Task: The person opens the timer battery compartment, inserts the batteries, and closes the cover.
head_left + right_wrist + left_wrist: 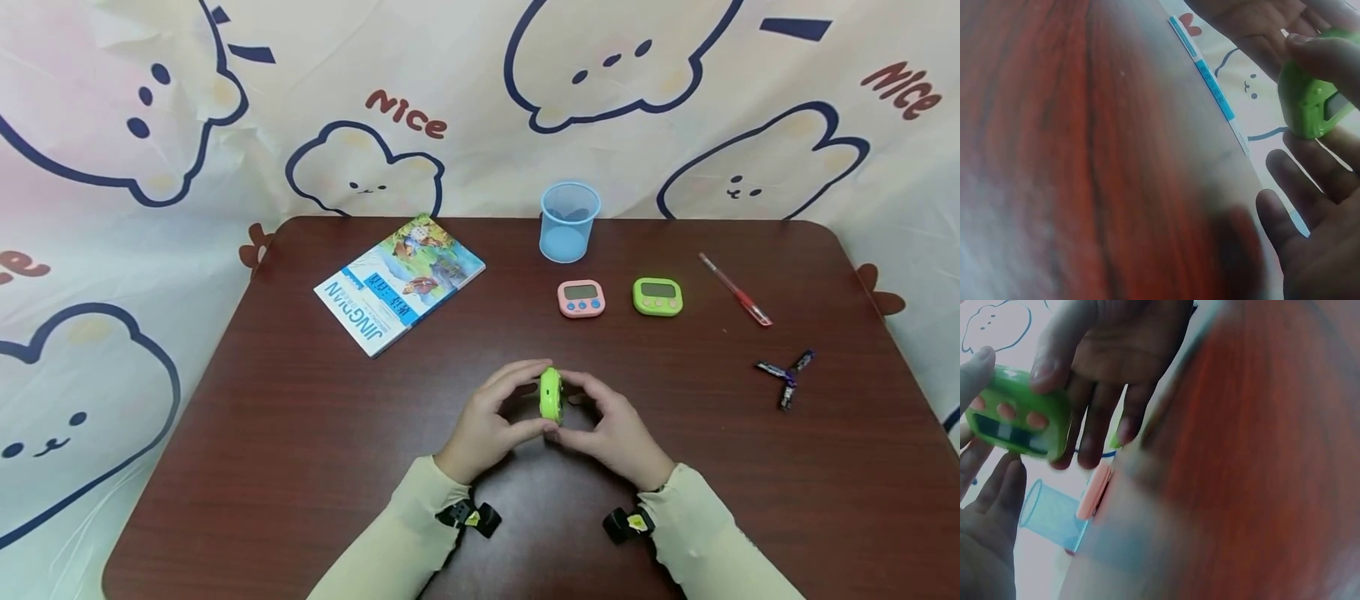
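Observation:
A green timer (551,394) is held edge-on between both hands, above the table in front of the person. In the left wrist view, orange buttons and a dark screen show on the timer (1019,412). My left hand (487,425) pinches it from the left with thumb and fingers. From the right, the fingertips and thumb of my right hand (611,429) also grip its edges. The right wrist view has part of the same timer (1313,100) with a dark area on one face, near the right hand (1329,237).
Behind the hands lie a pink timer (581,299) and a second green timer (657,297). A blue cup (566,237) stands at the far edge. A book (401,283) lies back left. To the right are a red pen (738,292) and three small dark batteries (787,379).

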`<state>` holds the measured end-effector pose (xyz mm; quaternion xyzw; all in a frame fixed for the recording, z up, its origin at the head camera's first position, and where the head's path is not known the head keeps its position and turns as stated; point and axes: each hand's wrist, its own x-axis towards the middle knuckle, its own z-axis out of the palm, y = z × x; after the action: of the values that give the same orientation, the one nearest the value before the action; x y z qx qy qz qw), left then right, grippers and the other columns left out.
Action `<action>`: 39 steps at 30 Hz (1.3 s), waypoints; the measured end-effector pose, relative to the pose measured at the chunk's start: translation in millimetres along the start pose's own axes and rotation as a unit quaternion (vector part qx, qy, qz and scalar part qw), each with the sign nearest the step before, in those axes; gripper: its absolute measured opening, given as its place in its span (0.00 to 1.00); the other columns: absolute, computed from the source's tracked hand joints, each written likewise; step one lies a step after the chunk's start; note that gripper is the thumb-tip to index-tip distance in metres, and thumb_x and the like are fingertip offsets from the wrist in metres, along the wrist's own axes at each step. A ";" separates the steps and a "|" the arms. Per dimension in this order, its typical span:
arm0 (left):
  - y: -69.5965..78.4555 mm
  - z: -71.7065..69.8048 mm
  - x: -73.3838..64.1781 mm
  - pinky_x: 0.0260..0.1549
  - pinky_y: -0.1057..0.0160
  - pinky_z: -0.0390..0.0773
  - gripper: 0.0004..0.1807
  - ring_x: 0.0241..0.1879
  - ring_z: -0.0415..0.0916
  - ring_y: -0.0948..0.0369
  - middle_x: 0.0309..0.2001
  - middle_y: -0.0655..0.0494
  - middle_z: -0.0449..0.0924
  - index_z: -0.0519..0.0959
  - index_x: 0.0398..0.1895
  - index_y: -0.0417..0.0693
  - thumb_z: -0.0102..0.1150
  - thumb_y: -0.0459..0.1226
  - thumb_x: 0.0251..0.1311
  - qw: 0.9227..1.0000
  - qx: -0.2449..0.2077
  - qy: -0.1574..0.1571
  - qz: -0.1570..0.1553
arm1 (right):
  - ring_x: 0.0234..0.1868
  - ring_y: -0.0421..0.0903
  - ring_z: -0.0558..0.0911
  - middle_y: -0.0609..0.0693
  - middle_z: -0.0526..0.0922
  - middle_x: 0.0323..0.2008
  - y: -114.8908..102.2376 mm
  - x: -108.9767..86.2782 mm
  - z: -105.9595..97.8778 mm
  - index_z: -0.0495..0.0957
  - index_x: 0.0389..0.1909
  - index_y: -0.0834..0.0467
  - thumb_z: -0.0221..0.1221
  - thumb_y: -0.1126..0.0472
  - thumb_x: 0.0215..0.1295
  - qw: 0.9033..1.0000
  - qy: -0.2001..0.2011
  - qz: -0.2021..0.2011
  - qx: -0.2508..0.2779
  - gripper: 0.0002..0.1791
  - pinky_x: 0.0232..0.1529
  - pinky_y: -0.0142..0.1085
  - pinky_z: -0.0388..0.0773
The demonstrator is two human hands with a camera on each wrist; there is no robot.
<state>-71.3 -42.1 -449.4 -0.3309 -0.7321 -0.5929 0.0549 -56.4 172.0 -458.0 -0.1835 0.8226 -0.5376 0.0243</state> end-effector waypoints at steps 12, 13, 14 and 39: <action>-8.2 -14.0 -4.0 0.57 0.59 0.78 0.38 0.61 0.73 0.57 0.64 0.49 0.70 0.70 0.70 0.42 0.74 0.30 0.54 0.997 -0.017 -0.023 -0.071 | 0.51 0.43 0.79 0.48 0.78 0.57 -1.4 1.5 -5.0 0.76 0.63 0.53 0.77 0.67 0.51 0.998 0.043 -0.026 0.030 0.36 0.52 0.42 0.79; -8.3 -14.8 -4.5 0.58 0.58 0.78 0.38 0.61 0.72 0.58 0.64 0.51 0.70 0.70 0.70 0.43 0.74 0.31 0.54 0.997 0.000 -0.030 -0.076 | 0.51 0.42 0.78 0.47 0.77 0.58 -1.8 1.7 -5.2 0.77 0.63 0.53 0.77 0.67 0.51 0.998 0.043 -0.026 0.028 0.36 0.52 0.41 0.79; -8.6 -15.4 -5.0 0.58 0.57 0.77 0.38 0.61 0.71 0.59 0.63 0.52 0.70 0.70 0.70 0.43 0.75 0.32 0.54 0.996 0.017 -0.036 -0.079 | 0.52 0.41 0.78 0.46 0.77 0.58 -1.8 1.7 -5.4 0.77 0.63 0.53 0.77 0.67 0.51 0.998 0.041 -0.027 0.024 0.36 0.52 0.40 0.79; -10.6 -12.2 -4.9 0.50 0.62 0.79 0.32 0.51 0.72 0.62 0.57 0.55 0.69 0.74 0.59 0.48 0.79 0.37 0.51 0.982 0.118 -0.079 -0.125 | 0.53 0.42 0.77 0.48 0.77 0.59 6.6 4.0 -0.9 0.76 0.63 0.56 0.75 0.67 0.53 1.000 0.002 0.000 -0.026 0.34 0.51 0.38 0.80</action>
<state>-77.1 -56.1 -457.0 -0.2736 -0.8344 -0.4769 -0.0393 -62.1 173.8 -463.0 -0.1829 0.8363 -0.5166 0.0181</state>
